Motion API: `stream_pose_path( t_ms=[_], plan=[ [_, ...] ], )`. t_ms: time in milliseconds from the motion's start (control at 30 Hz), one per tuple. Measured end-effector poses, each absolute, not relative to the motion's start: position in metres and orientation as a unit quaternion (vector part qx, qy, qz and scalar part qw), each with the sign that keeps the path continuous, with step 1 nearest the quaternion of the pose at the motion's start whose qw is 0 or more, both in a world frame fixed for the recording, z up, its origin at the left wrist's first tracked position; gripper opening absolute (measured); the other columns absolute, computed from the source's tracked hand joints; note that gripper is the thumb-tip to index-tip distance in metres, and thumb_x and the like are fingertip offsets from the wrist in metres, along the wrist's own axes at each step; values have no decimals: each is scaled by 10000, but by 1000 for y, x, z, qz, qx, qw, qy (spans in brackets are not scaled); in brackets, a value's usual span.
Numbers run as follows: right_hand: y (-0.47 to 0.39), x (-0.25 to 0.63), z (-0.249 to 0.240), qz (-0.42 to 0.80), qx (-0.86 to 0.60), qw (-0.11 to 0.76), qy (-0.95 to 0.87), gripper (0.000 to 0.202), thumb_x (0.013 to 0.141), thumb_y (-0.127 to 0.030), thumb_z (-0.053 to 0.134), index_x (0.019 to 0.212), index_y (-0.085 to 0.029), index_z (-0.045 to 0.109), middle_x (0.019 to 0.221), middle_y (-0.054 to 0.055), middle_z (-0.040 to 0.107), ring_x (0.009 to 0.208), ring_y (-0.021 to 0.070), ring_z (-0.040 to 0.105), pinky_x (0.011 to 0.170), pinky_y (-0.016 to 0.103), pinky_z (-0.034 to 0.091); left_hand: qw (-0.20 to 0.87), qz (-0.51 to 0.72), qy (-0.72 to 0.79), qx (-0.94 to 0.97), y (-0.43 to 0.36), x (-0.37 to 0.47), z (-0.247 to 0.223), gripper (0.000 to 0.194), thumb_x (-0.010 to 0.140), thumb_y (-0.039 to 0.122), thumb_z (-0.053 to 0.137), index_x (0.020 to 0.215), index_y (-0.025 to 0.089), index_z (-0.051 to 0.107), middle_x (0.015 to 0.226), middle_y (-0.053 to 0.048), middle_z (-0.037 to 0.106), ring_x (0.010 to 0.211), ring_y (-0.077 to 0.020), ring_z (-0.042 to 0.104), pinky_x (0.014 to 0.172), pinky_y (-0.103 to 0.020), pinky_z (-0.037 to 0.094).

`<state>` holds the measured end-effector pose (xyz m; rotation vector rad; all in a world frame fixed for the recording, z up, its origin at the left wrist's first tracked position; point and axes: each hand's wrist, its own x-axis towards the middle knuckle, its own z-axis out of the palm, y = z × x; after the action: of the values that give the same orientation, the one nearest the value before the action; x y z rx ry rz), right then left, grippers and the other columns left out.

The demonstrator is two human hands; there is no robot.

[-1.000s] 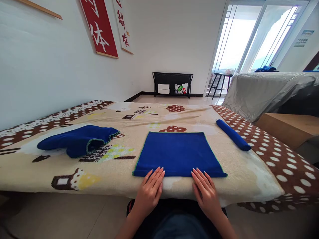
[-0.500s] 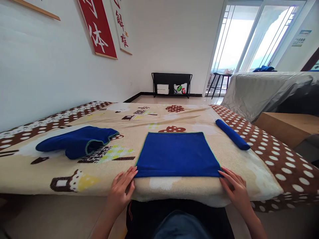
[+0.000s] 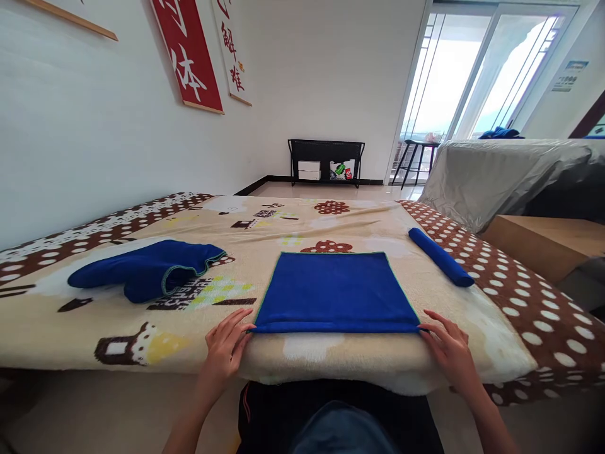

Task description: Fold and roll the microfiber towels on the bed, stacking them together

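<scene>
A blue cloth [image 3: 333,290] with green edging lies spread on the patterned blanket [image 3: 302,356], its near edge turned over in a narrow strip. At its near left corner, my left hand [image 3: 227,340] pinches the cloth between thumb and finger. My right hand [image 3: 447,347] pinches the near right corner in the same way. A rolled blue cloth [image 3: 440,257] lies to the right. Off to the left, a crumpled blue cloth [image 3: 146,268] rests with a green-edged opening facing the near side.
A cardboard box [image 3: 543,243] and a plastic-covered piece of furniture [image 3: 501,176] stand at the right. Beyond the blanket are a black rack [image 3: 326,151] and a dark stool [image 3: 418,154]. A white wall borders the left side.
The cloth's near edge has been folded over into a narrow strip and sits slightly farther from me. Both hands have shifted slightly and now pinch the corners.
</scene>
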<state>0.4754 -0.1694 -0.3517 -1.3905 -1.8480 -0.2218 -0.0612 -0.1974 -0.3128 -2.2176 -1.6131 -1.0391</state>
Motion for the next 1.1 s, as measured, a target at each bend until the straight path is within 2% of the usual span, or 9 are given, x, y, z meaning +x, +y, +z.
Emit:
stream_pose_path(
  t_ms=[167, 333, 433, 567, 633, 733, 933, 1033, 1100],
  plan=[
    [-179, 486, -339, -35, -545, 376, -748, 303, 955, -512, 481, 988, -294, 689, 1382, 47, 560, 1217, 280, 542, 1005, 479, 366, 69, -317, -553, -767, -209, -68, -297, 186, 979, 288, 427, 1037, 277, 604, 1417, -55, 547, 1355, -262, 435, 1042, -455, 337],
    [-183, 485, -336, 40, -561, 346, -751, 341, 984, -472, 393, 996, -254, 655, 1436, 65, 511, 1279, 259, 491, 1006, 424, 402, 27, -288, -570, -769, -216, -66, -295, 216, 994, 306, 379, 1019, 251, 586, 1499, -72, 454, 1379, -259, 386, 1045, -444, 362],
    [-177, 477, -342, -4, -586, 338, -736, 370, 986, -464, 365, 915, -244, 654, 1380, 58, 563, 1198, 261, 535, 970, 437, 395, 57, -288, -581, -759, -209, -59, -301, 236, 984, 272, 359, 955, 233, 589, 1480, -80, 476, 1354, -266, 411, 1034, -458, 365],
    [-169, 454, -347, -129, -624, 358, -683, 308, 949, -430, 421, 863, -219, 629, 1305, 91, 607, 1135, 298, 546, 949, 490, 357, 164, -310, -612, -709, -197, -36, -308, 186, 934, 227, 419, 832, 213, 574, 1436, -110, 522, 1309, -315, 459, 1069, -562, 294],
    [-170, 434, -347, -199, -635, 391, -635, 231, 926, -354, 459, 900, -202, 631, 1296, 124, 607, 1145, 316, 537, 962, 505, 344, 216, -344, -633, -659, -196, -16, -307, 135, 915, 204, 461, 908, 206, 595, 1454, -139, 502, 1319, -349, 455, 1074, -608, 271],
    [-176, 392, -343, -238, -605, 429, -627, 175, 913, -233, 492, 982, -210, 651, 1312, 126, 603, 1156, 305, 555, 979, 486, 339, 248, -376, -628, -634, -198, 24, -304, 230, 905, 152, 496, 1104, 211, 595, 1482, -150, 476, 1340, -360, 454, 1062, -619, 299],
    [-185, 311, -335, -138, -437, 427, -779, 350, 947, -107, 459, 1216, -272, 609, 1234, 19, 684, 1157, 185, 620, 1004, 378, 360, 186, -306, -458, -814, -196, 95, -313, 407, 937, 54, 412, 1241, 257, 590, 1426, -66, 564, 1351, -250, 497, 1046, -494, 452],
    [-185, 306, -333, -115, -408, 391, -817, 432, 968, -110, 428, 1360, -253, 538, 1312, 33, 647, 1243, 179, 580, 1029, 367, 368, 148, -283, -403, -858, -193, 101, -319, 483, 943, 39, 394, 1381, 207, 509, 1422, -50, 573, 1381, -178, 465, 1117, -388, 456],
    [-184, 319, -335, -112, -406, 372, -827, 448, 974, -139, 434, 1401, -251, 513, 1352, 48, 618, 1273, 194, 563, 1036, 375, 383, 136, -294, -400, -858, -193, 90, -321, 514, 942, 65, 417, 1439, 191, 450, 1435, -56, 561, 1391, -181, 453, 1124, -395, 456]
  ],
)
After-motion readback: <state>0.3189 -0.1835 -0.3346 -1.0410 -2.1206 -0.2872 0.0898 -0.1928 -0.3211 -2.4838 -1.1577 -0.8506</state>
